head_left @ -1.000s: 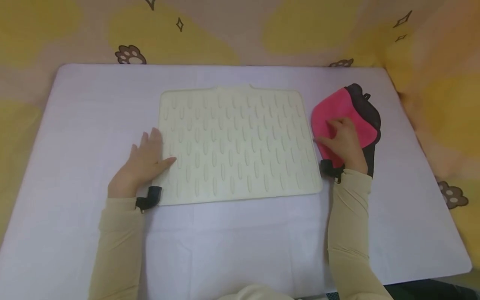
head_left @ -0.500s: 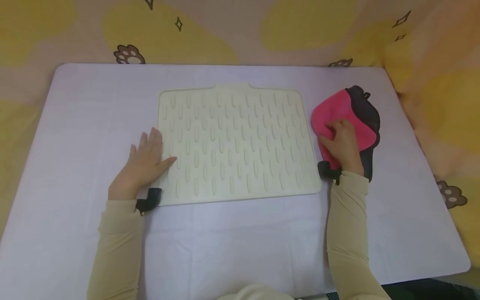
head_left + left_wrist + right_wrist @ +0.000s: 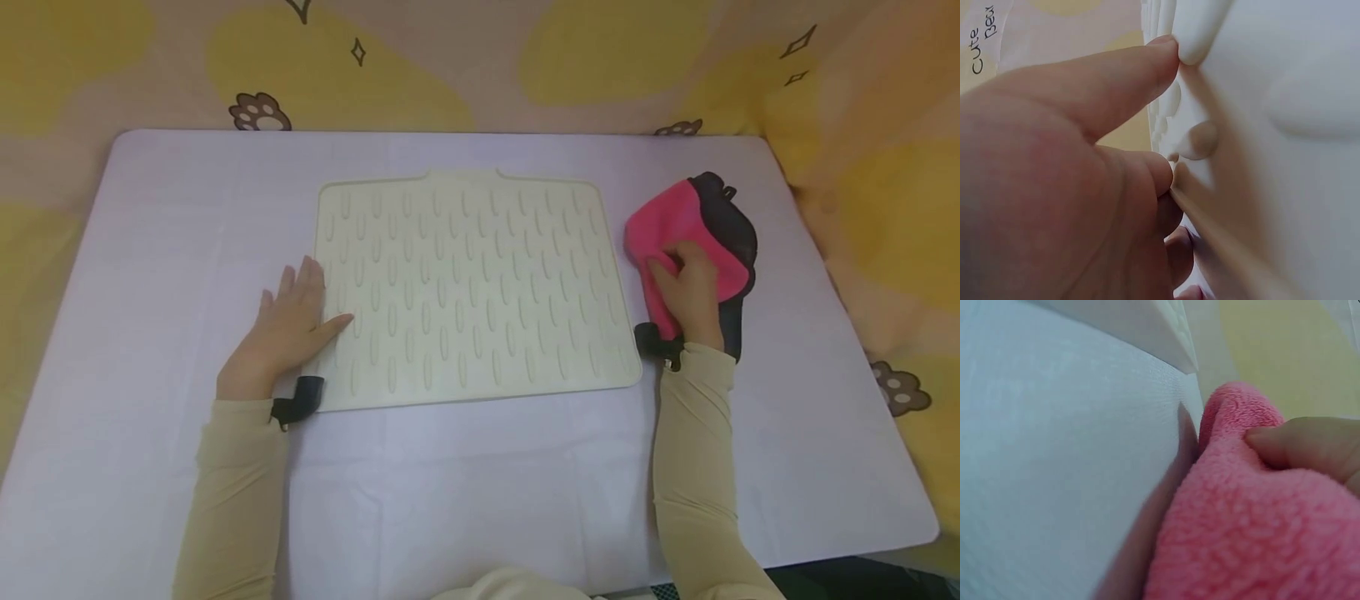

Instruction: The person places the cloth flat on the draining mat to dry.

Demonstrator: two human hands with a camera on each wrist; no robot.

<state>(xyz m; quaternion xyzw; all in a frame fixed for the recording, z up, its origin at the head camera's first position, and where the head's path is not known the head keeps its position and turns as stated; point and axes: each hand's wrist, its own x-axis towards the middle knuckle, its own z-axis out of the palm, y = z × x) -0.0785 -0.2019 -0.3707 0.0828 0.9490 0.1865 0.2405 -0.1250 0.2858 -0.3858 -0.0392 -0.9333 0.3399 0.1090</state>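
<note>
A cream ridged mat [image 3: 472,283], like a drying mat, lies flat on the white table. My left hand [image 3: 281,329] rests at its left edge with fingers spread, the thumb over the ridges. Close up in the left wrist view, the left thumb [image 3: 1129,78] touches a raised ridge. Right of the mat lies a fluffy pink and dark hand towel [image 3: 667,212]. My right hand [image 3: 690,287] pinches its pink part between thumb and fingers. In the right wrist view the right thumb [image 3: 1300,447] presses into the pink pile; the right fingers are hidden there.
The white tabletop [image 3: 465,492] runs around the mat and towel. A yellow and pink curtain with paw prints [image 3: 450,67] hangs behind and to the right. Dark camera mounts [image 3: 298,400] sit on both wrists, the left one beside the mat's near corner.
My right thumb has drawn in toward the fingers, gathering the pink cloth into a fold. The towel's near left side has bunched slightly. My left hand stays where it was.
</note>
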